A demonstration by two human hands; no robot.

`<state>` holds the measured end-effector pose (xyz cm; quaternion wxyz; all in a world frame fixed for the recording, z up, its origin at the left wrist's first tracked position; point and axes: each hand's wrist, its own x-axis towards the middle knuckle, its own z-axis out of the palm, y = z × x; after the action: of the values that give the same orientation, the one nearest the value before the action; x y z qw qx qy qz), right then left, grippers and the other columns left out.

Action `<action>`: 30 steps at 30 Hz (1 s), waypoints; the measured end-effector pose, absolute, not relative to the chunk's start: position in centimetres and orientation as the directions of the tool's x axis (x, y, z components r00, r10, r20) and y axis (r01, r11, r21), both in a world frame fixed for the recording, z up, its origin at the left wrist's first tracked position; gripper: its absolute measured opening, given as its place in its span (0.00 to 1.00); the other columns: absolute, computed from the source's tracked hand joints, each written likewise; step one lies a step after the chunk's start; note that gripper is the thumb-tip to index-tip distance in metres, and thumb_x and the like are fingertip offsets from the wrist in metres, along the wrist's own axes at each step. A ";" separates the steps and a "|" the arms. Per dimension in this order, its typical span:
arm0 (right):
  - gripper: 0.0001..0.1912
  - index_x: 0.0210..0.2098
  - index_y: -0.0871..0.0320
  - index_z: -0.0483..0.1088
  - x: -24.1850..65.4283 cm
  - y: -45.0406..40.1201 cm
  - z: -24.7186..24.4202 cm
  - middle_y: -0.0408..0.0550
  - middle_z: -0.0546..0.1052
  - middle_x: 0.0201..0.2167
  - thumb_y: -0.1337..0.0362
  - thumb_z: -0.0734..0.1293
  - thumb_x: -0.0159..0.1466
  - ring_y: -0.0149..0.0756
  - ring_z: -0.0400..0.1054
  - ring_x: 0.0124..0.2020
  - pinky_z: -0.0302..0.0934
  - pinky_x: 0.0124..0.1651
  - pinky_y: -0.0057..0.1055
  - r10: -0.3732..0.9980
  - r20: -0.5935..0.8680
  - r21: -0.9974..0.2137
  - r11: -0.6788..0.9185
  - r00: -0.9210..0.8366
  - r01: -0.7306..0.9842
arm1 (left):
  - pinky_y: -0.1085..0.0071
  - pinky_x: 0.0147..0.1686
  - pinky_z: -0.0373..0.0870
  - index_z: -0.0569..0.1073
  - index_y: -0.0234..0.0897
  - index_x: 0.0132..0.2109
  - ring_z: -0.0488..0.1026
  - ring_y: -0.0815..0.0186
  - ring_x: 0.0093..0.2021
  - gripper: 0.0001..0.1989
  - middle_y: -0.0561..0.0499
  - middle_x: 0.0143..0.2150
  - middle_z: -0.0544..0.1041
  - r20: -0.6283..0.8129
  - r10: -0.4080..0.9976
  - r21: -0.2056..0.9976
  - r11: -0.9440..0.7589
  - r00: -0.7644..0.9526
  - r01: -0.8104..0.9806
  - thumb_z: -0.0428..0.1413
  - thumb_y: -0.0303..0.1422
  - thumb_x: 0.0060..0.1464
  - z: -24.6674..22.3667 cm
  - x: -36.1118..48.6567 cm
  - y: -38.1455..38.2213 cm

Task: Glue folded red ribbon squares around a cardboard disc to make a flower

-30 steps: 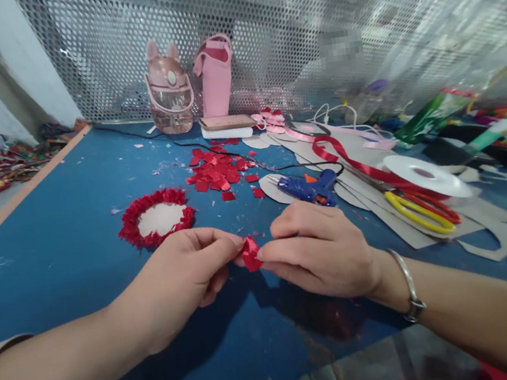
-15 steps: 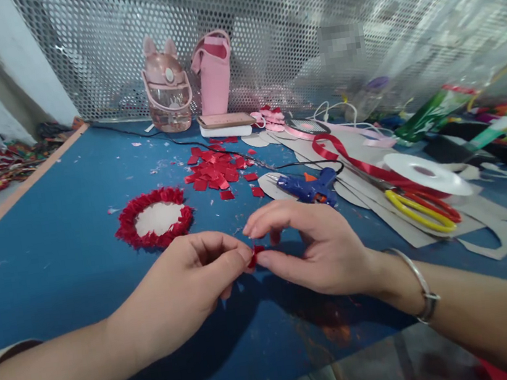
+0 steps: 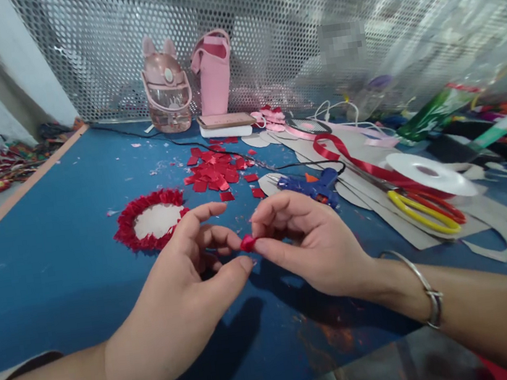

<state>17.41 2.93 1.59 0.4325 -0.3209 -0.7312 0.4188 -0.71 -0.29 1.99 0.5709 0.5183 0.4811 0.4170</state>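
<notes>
Red scrap (image 3: 247, 243) is up above the tabletop (image 3: 72, 201), between the hands, now a compact fold; a second ago more of its face showed. Right hand (image 3: 319, 247) pinches it, thumb against fingers. Left hand (image 3: 187, 292) has let go of its pinch: thumb and index spread, other fingertips right by the scrap, contact unclear. So the right hand looks to carry the fold alone. Red-fringed ring (image 3: 126, 232) sits beyond the left hand, unmoved; loose red squares (image 3: 214, 171) farther back, glue gun (image 3: 316, 185) behind the right hand.
</notes>
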 end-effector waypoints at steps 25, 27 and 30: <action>0.18 0.47 0.58 0.65 17.3 4.4 3.7 0.39 0.75 0.26 0.73 0.67 0.57 0.26 0.69 0.25 0.63 0.27 0.25 0.846 0.153 -0.908 0.324 -0.511 0.266 | 0.76 0.35 0.70 0.73 0.39 0.45 0.71 0.71 0.35 0.11 0.55 0.36 0.76 -0.181 0.973 0.977 0.195 0.143 -0.087 0.61 0.35 0.55 1.7 -1.1 0.7; 0.18 0.47 0.57 0.64 17.4 4.4 3.5 0.38 0.74 0.25 0.72 0.67 0.57 0.25 0.67 0.23 0.61 0.25 0.23 0.874 0.133 -0.948 0.249 -0.467 0.197 | 0.73 0.36 0.70 0.73 0.42 0.48 0.72 0.69 0.36 0.13 0.55 0.37 0.76 -0.222 0.971 0.970 0.230 0.091 -0.083 0.59 0.38 0.56 1.6 -1.2 0.7; 0.18 0.45 0.57 0.64 17.3 4.2 3.3 0.37 0.73 0.25 0.71 0.69 0.57 0.24 0.67 0.23 0.62 0.25 0.22 0.906 0.117 -0.976 0.181 -0.407 0.122 | 0.74 0.31 0.67 0.74 0.42 0.44 0.71 0.69 0.31 0.09 0.56 0.32 0.76 -0.277 0.957 0.960 0.280 0.091 -0.021 0.57 0.37 0.56 1.5 -1.3 0.8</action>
<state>17.26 4.15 3.34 0.3838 -0.3860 -0.6656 0.5105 -1.34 0.80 1.54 0.5952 0.4375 0.5344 0.4108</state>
